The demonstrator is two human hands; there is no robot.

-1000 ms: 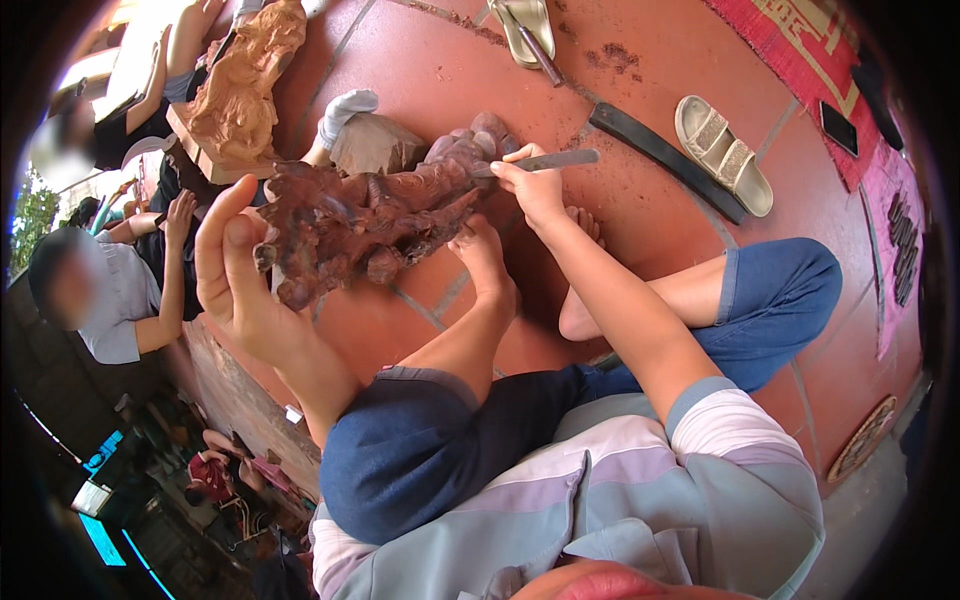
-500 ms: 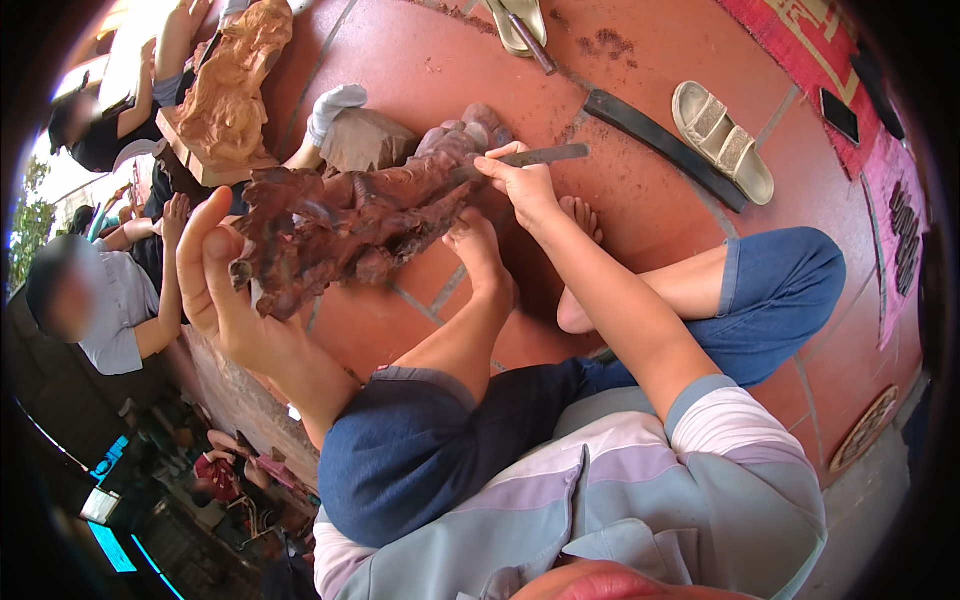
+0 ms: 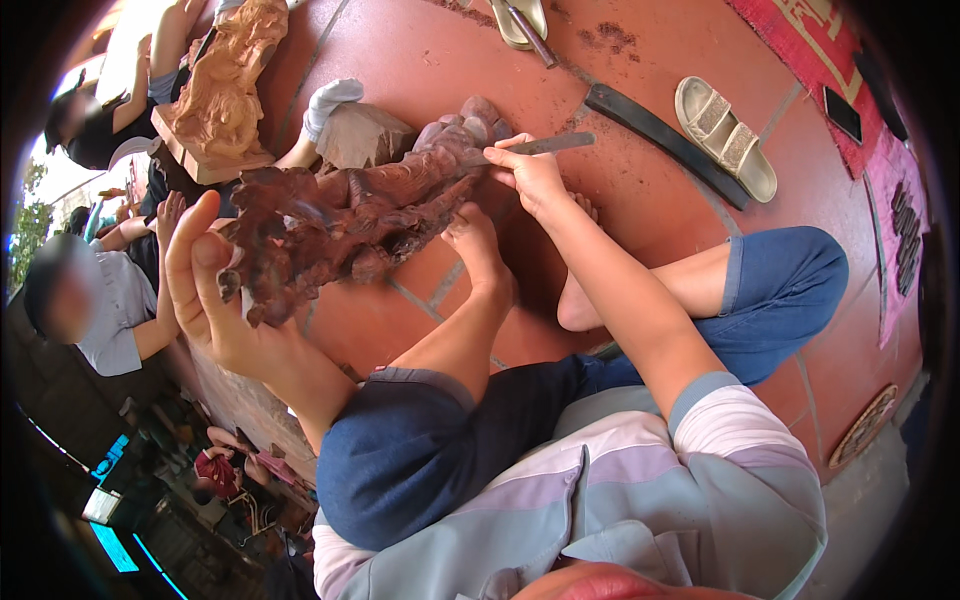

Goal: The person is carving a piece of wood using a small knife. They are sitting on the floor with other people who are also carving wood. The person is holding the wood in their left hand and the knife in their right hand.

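A dark reddish-brown wood carving, deeply cut and knobbly, lies slantwise in front of me, its far end against a block of wood. My left hand grips its near left end, long fingers reaching up along the edge and the thumb hidden behind the wood. A narrow flat file is pinched in my right hand. The file lies across the carving's upper right part, and its other end sticks out past my fingers to the right. My bare foot rests against the carving's lower side.
Right of the carving lie a long dark bar, beige sandals and a stick-like tool on red tiles. A phone sits on a red mat. A lighter carving stands upper left, near other seated people.
The carving's left end and my left hand have shifted slightly left and down. The file in my right hand has slid a little to the right and up.
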